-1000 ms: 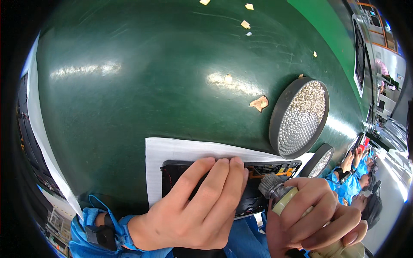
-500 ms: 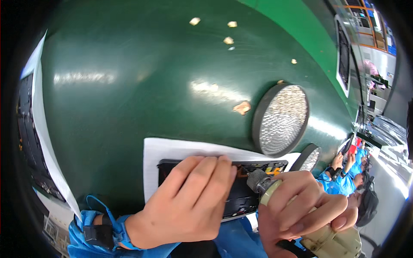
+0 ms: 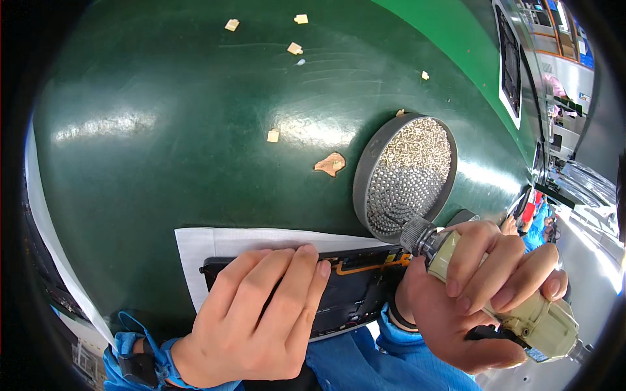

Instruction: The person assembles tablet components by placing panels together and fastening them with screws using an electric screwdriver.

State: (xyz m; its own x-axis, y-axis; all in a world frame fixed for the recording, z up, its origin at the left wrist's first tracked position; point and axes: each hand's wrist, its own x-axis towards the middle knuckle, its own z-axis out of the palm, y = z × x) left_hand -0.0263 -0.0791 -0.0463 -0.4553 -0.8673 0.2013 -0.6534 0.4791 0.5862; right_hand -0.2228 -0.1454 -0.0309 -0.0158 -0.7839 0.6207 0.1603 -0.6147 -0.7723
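Observation:
A black flat electronic device (image 3: 355,287) with an orange ribbon cable lies on a white sheet (image 3: 195,241) in front of me. My left hand (image 3: 261,313) is closed over the device's left part, fingertips at its far edge, and covers much of it. In my right hand (image 3: 482,293) is a cream-coloured electric screwdriver (image 3: 538,319) with a knurled grey nose. The nose is at the near rim of a round grey tray (image 3: 365,169) of small metal screws. I cannot make out the bit's tip against the tray.
Several small pale scraps (image 3: 295,49) are scattered over the dark green table (image 3: 195,163). A brown patch (image 3: 330,164) lies left of the tray. A second round tray (image 3: 464,217) is partly hidden behind my right hand. Other devices (image 3: 510,62) lie at both sides, and a co-worker's sleeve (image 3: 538,225) shows far right.
My right hand has lifted the screwdriver from over the device to the tray's near rim. My left hand stays on the device. The view has shifted a little to the right.

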